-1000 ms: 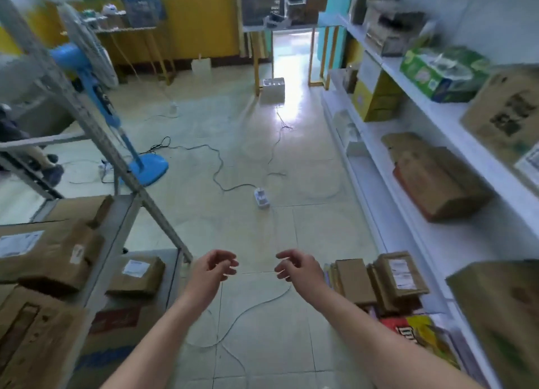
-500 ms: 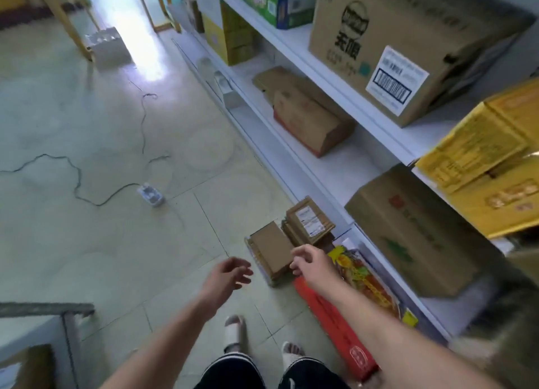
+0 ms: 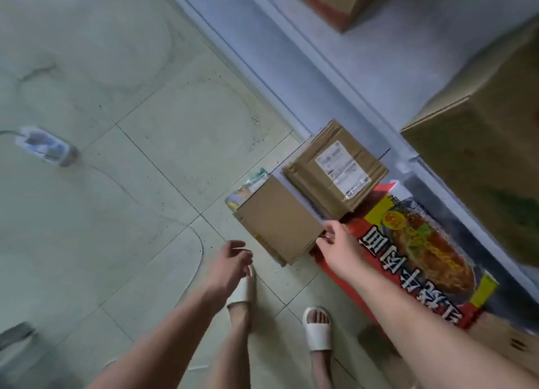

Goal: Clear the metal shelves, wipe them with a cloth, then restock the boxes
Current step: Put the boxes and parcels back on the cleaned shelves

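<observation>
Pale green tiled floor [image 3: 145, 67], dark grout lines, faint curved scuffs. White power strip [image 3: 46, 146] lies on it. Thin cable [image 3: 201, 248] runs lower right from strip. Dark specks [image 3: 256, 120] right of strip. Soft even light.

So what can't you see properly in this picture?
All in the head view:
- Label on the taped box: print too small and blurred to read.
- Colourful packet: mostly covered by the plain box.
- Big carton on the shelf: cut off by the right edge.
- Right hand: fingertips at the plain box's corner; whether it holds it is unclear.
- Power strip: blurred.
</observation>
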`<control>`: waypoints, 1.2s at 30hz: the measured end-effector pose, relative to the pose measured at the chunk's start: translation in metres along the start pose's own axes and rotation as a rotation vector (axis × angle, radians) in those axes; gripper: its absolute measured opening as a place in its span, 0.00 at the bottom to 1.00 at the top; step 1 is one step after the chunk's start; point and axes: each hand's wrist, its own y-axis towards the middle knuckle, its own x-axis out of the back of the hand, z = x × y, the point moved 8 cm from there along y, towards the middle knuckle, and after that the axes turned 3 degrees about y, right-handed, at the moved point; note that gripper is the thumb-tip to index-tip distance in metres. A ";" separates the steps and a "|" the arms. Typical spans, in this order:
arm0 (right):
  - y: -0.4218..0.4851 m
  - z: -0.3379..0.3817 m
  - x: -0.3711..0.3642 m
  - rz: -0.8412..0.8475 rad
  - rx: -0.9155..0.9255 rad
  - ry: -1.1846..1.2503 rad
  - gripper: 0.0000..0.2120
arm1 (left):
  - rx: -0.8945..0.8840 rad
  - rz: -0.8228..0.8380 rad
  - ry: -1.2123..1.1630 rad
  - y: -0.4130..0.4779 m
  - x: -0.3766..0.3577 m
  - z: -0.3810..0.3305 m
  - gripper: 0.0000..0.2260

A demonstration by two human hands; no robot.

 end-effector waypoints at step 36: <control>-0.554 0.380 0.064 0.488 1.162 0.255 0.19 | -0.868 -0.828 -0.753 -0.612 0.249 -0.049 0.23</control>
